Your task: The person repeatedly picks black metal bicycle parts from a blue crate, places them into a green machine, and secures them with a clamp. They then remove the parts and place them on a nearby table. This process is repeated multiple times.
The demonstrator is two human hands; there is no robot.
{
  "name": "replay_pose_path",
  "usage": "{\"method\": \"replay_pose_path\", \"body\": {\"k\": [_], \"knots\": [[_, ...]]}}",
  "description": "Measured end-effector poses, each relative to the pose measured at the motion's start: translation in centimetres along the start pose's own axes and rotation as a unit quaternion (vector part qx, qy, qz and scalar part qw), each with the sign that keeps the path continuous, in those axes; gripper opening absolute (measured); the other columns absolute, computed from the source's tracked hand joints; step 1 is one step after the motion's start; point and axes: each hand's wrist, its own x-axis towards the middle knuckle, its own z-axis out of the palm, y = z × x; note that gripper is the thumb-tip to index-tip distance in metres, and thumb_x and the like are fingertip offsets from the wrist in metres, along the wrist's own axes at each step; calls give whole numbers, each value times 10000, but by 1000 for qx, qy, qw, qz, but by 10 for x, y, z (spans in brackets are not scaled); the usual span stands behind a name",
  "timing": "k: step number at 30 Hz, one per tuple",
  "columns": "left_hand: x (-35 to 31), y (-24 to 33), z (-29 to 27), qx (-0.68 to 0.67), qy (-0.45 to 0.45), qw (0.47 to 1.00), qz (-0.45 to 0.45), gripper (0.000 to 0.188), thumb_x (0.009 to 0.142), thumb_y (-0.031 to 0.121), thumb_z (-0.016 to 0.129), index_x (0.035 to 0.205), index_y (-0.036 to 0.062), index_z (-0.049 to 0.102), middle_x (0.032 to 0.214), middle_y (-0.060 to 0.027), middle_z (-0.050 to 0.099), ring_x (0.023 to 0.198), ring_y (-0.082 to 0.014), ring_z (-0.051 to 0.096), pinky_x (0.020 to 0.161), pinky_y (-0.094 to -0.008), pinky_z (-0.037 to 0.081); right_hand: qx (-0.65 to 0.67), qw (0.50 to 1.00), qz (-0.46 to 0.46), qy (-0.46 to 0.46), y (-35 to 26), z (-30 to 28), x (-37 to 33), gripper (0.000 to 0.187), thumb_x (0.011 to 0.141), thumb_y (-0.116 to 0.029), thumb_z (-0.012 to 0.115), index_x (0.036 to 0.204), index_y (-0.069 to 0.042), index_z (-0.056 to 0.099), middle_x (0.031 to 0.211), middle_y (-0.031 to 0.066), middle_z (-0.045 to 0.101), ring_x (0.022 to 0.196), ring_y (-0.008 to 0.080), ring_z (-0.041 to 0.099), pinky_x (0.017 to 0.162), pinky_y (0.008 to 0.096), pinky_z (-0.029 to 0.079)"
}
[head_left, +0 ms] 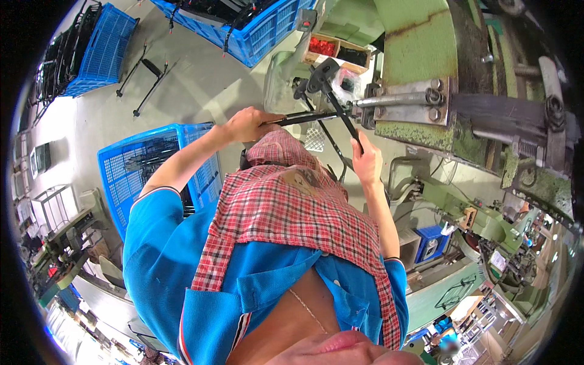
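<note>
In front of my chest I hold a black tubular metal frame [342, 112] with two long bars and angled joints. My left hand [248, 125] is closed round the end of its left-hand bar. Wrapped round the other bar, lower on the right, is my right hand [367, 159]. The frame's upper joint reaches up beside a green machine [413, 55]. Close to the frame's middle is the machine's spring-wrapped rod [404, 99] on a bolted plate. A divided wooden tray [311, 57] with red pieces and black pieces sits just beyond the frame.
Blue plastic crates [137, 159] stand at my left, with black metal parts in them; another crate [267, 39] is at the far side and one more [100, 58] at far left. Two loose black rods [152, 88] lie on the floor. More green machinery [468, 213] is at my right.
</note>
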Motion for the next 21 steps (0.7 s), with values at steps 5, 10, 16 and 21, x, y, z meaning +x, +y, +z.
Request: {"method": "replay_pose_path", "body": {"k": [5, 10, 16, 21], "knots": [[63, -36, -32, 43, 151, 982, 105, 283, 953, 264, 566, 1190, 131, 643, 967, -159, 650, 838, -342, 630, 706, -425, 502, -16, 1000, -2, -13, -6, -7, -2, 292, 923, -170, 628, 1196, -69, 620, 757, 228, 619, 687, 417, 616, 572, 449, 467], [201, -27, -54, 134, 128, 979, 80, 298, 927, 232, 560, 1186, 100, 627, 1045, -140, 650, 917, -357, 626, 763, -451, 505, 4, 999, -38, 0, 16, -3, -3, 308, 909, -153, 652, 1203, -61, 638, 711, 199, 604, 546, 306, 568, 538, 355, 460], [304, -36, -36, 191, -3, 980, 61, 316, 782, 33, 590, 1058, 138, 701, 1010, -172, 687, 950, -363, 666, 798, -432, 541, 9, 999, -32, 1, 19, 2, -1, 295, 898, -156, 662, 1180, -69, 650, 635, 174, 518, 481, 225, 459, 508, 323, 418], [309, -40, -31, 219, -2, 974, 64, 333, 768, 13, 589, 1075, 104, 682, 1041, -181, 678, 980, -369, 655, 815, -442, 528, 52, 998, 12, -36, 7, -5, 3, 272, 903, -164, 656, 1160, -76, 641, 600, 171, 467, 477, 259, 409, 490, 330, 391]]}}
